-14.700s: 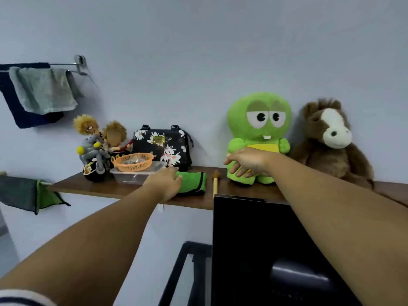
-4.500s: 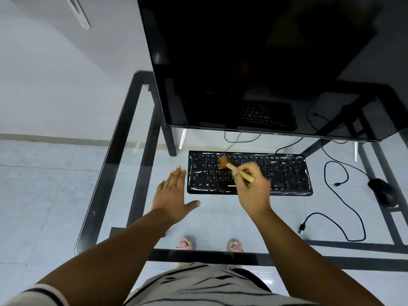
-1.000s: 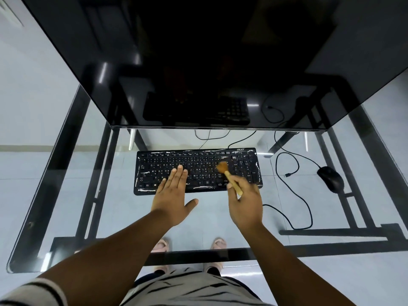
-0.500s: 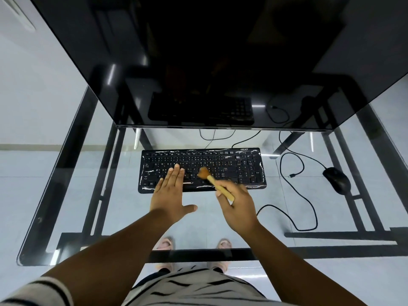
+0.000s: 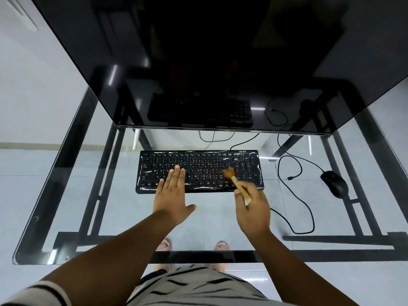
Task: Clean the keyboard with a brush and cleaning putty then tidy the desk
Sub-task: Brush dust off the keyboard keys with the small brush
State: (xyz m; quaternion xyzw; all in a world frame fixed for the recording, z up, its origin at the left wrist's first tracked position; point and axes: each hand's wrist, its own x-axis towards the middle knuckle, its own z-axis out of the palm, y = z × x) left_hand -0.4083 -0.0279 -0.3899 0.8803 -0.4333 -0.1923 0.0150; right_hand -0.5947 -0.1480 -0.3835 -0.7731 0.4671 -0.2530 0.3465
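Glass is what everything sits on: the desk [image 5: 66,195] is see-through, and closest to me a person leans over its front edge, both arms stretched forward. Their left hand [image 5: 171,202] lies flat, fingers straight and together, fingertips pressing the lower left keys of the keyboard [image 5: 198,160], palm hanging off its near edge, as if to steady it. Their right hand [image 5: 254,210] pinches the wooden handle of a small brush [image 5: 237,183], whose blurred bristles touch the keys on the right, beside the number pad.

So I'd say the brushing step is under way and not finished; only one patch is under the bristles. White streaks along the keyboard's edges could be dust or glare off a cover; I can't tell which. No putty shows anywhere, so that step seems yet to start, and the tidying too: a loose cable [image 5: 293,184] loops across the glass to the right, near a mouse [image 5: 334,183]. Farthest back, a dark monitor [image 5: 198,62] hangs over it all.
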